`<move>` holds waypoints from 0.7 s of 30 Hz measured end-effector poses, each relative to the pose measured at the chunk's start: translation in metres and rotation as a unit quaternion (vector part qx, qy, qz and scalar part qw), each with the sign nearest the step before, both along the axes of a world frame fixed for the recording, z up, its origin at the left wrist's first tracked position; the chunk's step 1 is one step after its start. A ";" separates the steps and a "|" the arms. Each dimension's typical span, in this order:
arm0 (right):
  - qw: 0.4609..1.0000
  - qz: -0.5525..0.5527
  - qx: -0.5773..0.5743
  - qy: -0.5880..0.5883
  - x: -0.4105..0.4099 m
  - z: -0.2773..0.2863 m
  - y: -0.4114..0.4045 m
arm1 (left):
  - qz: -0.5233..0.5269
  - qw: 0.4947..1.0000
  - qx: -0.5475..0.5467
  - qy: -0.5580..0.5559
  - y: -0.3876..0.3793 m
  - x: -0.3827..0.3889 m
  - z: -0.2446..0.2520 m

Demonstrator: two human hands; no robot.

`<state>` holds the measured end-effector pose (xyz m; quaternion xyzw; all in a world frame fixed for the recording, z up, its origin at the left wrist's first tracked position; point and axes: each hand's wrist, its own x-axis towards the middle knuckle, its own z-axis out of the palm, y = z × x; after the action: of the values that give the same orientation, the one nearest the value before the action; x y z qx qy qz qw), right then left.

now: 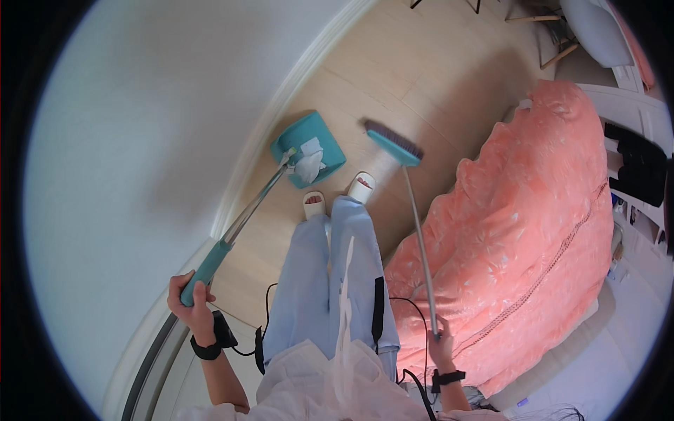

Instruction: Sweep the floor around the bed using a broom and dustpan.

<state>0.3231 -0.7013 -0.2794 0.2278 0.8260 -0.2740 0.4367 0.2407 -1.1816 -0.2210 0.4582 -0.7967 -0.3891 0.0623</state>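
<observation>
My left hand [192, 302] is closed around the teal grip of a long-handled dustpan [331, 142], whose metal pole slopes up to the teal pan beside the wall. Crumpled white paper or tissue [309, 166] lies in the pan. At lower right, my right hand [441, 339] holds the end of a broom's thin grey handle. The teal broom head [394, 146] with dark bristles is over the floor, right of the dustpan and apart from it; its bristles point away from me.
A white baseboard [279, 100] edges the wall at left. A bed with a coral patterned cover [505, 237] stands at right. Chair legs [553, 18] and a grey seat are at top right. Black cables hang beside my legs.
</observation>
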 end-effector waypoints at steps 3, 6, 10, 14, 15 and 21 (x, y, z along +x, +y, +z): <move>0.996 0.056 -0.015 0.071 -0.037 -0.031 0.022 | 0.014 1.000 0.000 0.013 0.013 0.018 -0.005; 0.969 0.121 -0.037 0.214 -0.094 -0.115 0.033 | 0.030 0.999 -0.014 0.012 0.042 0.046 -0.003; 0.932 0.160 -0.031 0.323 -0.207 -0.259 -0.028 | 0.058 0.998 -0.010 0.020 0.049 0.067 -0.012; 0.972 0.147 0.039 0.180 -0.268 -0.334 -0.103 | 0.059 0.997 -0.013 0.049 0.039 0.063 -0.017; 0.965 0.162 0.036 0.201 -0.261 -0.341 -0.115 | 0.070 0.997 -0.019 0.025 0.038 0.059 -0.015; 0.960 0.243 0.070 0.118 -0.144 -0.266 -0.087 | 0.081 0.997 -0.007 0.020 0.021 0.007 0.001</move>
<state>0.1794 -0.7882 -0.5454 0.0166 0.9192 -0.1259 0.3728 0.2480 -1.1605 -0.2200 0.5130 -0.7583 -0.3864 0.1123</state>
